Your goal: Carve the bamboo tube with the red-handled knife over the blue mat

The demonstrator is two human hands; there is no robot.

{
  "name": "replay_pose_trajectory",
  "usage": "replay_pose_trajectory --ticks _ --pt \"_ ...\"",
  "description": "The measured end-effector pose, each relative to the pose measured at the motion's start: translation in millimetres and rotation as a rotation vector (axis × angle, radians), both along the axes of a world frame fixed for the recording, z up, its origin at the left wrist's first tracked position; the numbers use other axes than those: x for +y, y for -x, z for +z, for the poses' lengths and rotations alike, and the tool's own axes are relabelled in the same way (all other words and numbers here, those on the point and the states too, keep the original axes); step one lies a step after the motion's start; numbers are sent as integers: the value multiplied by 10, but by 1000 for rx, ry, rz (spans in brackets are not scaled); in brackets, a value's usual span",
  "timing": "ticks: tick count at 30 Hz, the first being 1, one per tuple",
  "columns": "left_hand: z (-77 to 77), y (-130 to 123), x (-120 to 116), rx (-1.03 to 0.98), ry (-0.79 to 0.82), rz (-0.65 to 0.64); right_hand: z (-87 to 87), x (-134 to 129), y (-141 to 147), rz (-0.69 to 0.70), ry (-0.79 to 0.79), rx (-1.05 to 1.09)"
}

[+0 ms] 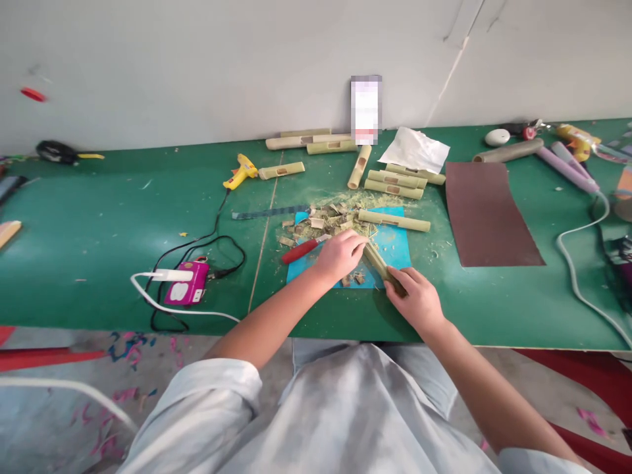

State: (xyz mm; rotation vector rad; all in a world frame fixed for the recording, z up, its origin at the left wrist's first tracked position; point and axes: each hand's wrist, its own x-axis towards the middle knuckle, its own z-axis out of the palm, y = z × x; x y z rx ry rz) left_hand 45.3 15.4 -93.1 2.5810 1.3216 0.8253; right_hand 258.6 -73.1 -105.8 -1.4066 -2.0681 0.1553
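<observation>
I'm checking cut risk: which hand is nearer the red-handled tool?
Left: the left hand is beside the red-handled tool; the right hand is farther right, gripping a bamboo tube.

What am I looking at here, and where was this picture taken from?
There is no machine: a person works bare-handed, seen by a camera worn on their head, looking forward and down. The right hand holds the near end of a bamboo tube; the left hand is at its far end. Beneath lies a blue sheet with shavings, and a red-handled tool. The green table also bears other bamboo tubes, a yellow glue gun and a brown sheet.
</observation>
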Motion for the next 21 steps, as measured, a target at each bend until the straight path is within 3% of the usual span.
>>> replay_pose_trajectory --ticks 10,21 --pt "-55 95 -104 166 -82 -164 -65 -44 36 5 9 7" --pt "-42 149 -92 342 -141 -217 -19 -39 62 30 -13 21"
